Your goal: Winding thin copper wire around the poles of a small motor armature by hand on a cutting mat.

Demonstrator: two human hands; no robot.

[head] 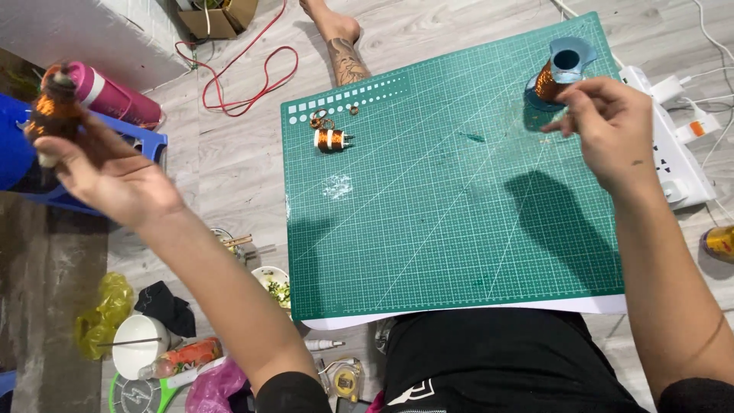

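Nearest the camera, the person's lap in black clothing sits under the near edge of a green cutting mat [459,229], which serves as the bench and lies on a white board. To the lower left, on the grey floor, are a white bowl [140,344] with a stick across it, a yellow plastic bag [107,306], a pink bag [210,386], a black cloth [168,306] and a small dish of chopped greens [274,284].

Both forearms reach outward from the lap. The left hand [115,180] is raised off to the left of the mat, above the floor, its grip closed around a wound copper coil [52,115] held up between fingers and thumb. The right hand [612,126] hovers over the far right part of the mat, its fingers pinched together as if on a fine wire; the wire itself is too thin to make out, so I cannot tell whether it holds anything.

Just beyond the right hand stands a blue spool of copper wire [562,73], upright near the mat's far right corner. On the far left part of the mat lies a small copper-wound bobbin [332,139], with a few loose rings [323,118] just beyond it.

Off the mat to the right is a white power strip [673,153]. Farther off on the floor lie a red cable [245,76], a pink bottle [111,95], a blue stool [149,141] and someone's bare foot [340,42].
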